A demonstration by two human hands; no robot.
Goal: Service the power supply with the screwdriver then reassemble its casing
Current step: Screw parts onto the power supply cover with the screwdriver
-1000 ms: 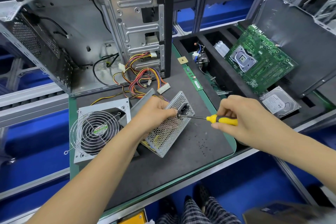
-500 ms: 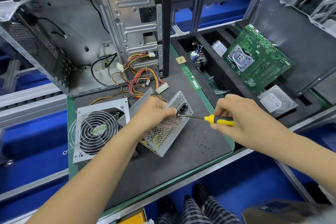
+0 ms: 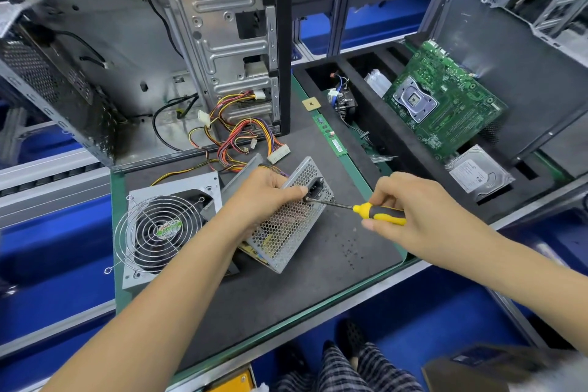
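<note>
Left hand (image 3: 261, 192) grips the mesh power supply (image 3: 288, 226). Right hand (image 3: 410, 213) wraps the screwdriver (image 3: 378, 212), tip at the socket. Labels too blurry to read

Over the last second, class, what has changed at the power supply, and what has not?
Nothing has visibly moved. The left hand still holds the power supply's mesh casing, and the right hand still grips the yellow-handled screwdriver with its tip by the black socket. The fan cover lies where it did.
</note>
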